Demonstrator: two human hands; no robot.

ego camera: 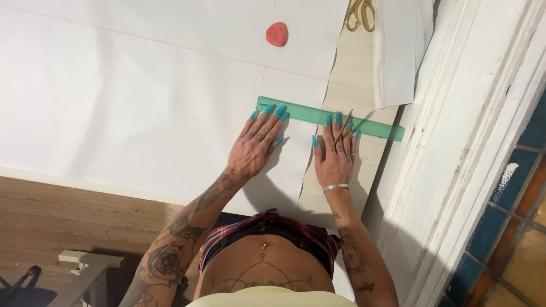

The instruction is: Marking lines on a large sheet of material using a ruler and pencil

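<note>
Your left hand (257, 143) lies flat and spread on the white paper (131, 96), fingertips touching the green ruler (330, 118) near the table's (355, 85) right edge. Your right hand (335, 150) presses the ruler too, a pencil (343, 126) pinched between its fingers. Red chalk (277, 34) and gold scissors (360, 14) sit toward the far edge.

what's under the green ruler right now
The green ruler lies across white paper on its left part and bare light wooden table on its right. Fingertips of both hands cover parts of it.
</note>
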